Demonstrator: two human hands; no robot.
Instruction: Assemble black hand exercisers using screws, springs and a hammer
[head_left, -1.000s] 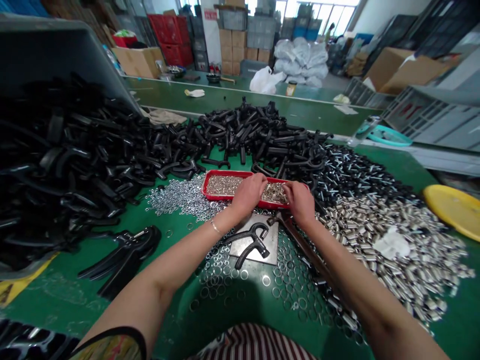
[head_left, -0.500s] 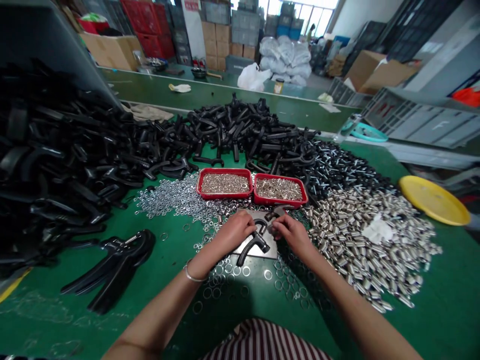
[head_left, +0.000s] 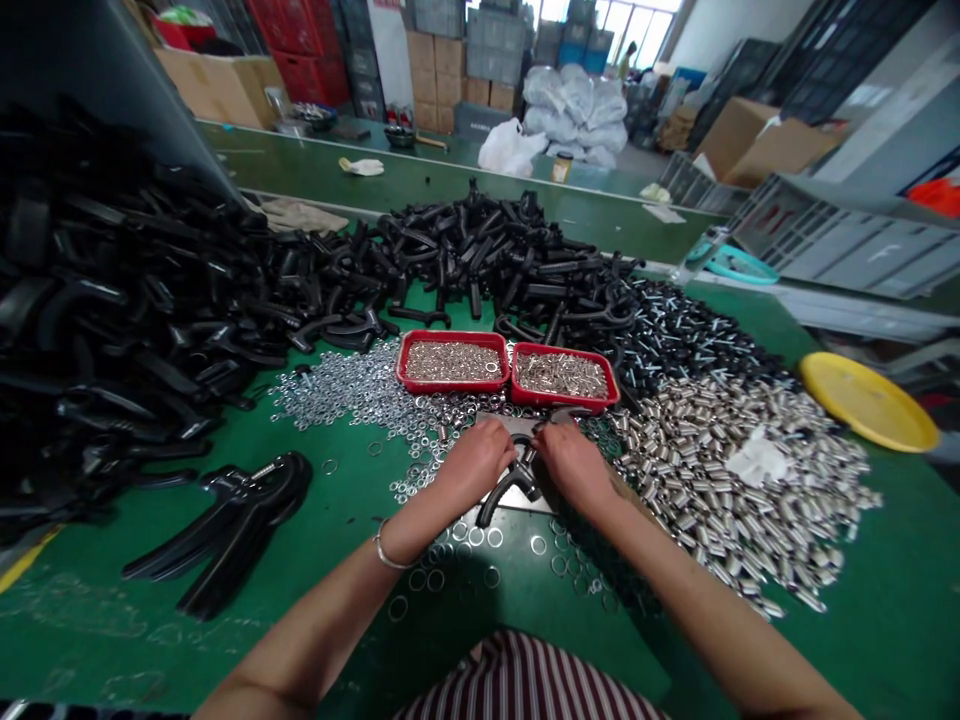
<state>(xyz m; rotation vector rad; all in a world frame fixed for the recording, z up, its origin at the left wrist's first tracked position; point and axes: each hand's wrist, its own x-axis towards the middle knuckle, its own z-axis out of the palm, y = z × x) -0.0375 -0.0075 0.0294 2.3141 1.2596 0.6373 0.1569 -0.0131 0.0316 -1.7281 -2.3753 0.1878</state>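
Observation:
In front of me a black curved clamp part (head_left: 501, 496) lies on a small metal plate (head_left: 541, 504). The fingers of my left hand (head_left: 480, 462) are closed at the part's left side and hold it there. My right hand (head_left: 571, 462) is bent over the part's upper right end with its fingers pinched; whatever is between them is hidden. A grey metal tool piece (head_left: 571, 412) shows just behind the right hand. Two red trays, the left tray (head_left: 453, 386) and the right tray (head_left: 566, 402), stand right behind the hands, filled with small metal pieces.
Small metal rings (head_left: 341, 390) spread to the left, larger rings (head_left: 476, 537) nearer me. Metal cylinders (head_left: 720, 480) heap up at right beside a yellow lid (head_left: 866, 400). Black parts (head_left: 480, 250) pile along the back and left. Assembled black clamps (head_left: 240, 520) lie front left.
My right hand has moved left and inward over the upper end of the black clamp part, its fingers now nearer the left hand. The left hand stays at the part.

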